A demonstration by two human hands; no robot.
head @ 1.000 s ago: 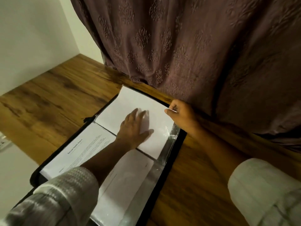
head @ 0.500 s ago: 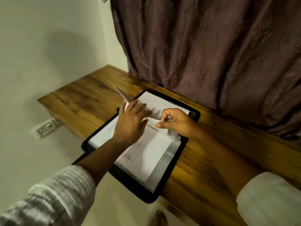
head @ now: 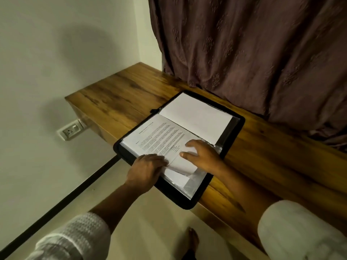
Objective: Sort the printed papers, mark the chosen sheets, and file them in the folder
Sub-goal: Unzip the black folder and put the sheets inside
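Black zip folder [head: 187, 204]: lies open on the wooden worktop [head: 120, 94], its near corner overhanging the front edge.

Far half: one white sheet [head: 195, 117], blank on the visible side, is seated flat in the folder.

Near half: a printed sheet [head: 157, 136] with a heading and blocks of text lies uppermost on a thin stack. The words are too small to be read. No mark of pen or highlighter can be made out on it, and no marking tool is seen anywhere.

Loose item: a curled sheet [head: 181, 167] is rolled up at the near right corner of the stack, above a clear plastic sleeve [head: 195, 184] whose shiny edge shows along the folder's right side.

Left hand [head: 145, 168]: laid on the near edge of the printed sheet, fingers fairly straight and pressing down, nothing clasped.

Right hand [head: 203, 156]: spread over the curled sheet, thumb and fingers resting on its top. A true grip is not evident.

Surroundings: a patterned brown curtain [head: 244, 44] behind the worktop, a wall socket [head: 71, 130] below it to the left, a bare foot [head: 193, 239] on the floor.

Progress, as judged: filing is under way and sorting is largely done, since the papers are gathered inside the folder. The curled sheet is not yet flattened or slipped into its sleeve. Whether marking has been done cannot be told. The folder is not yet closed or zipped.
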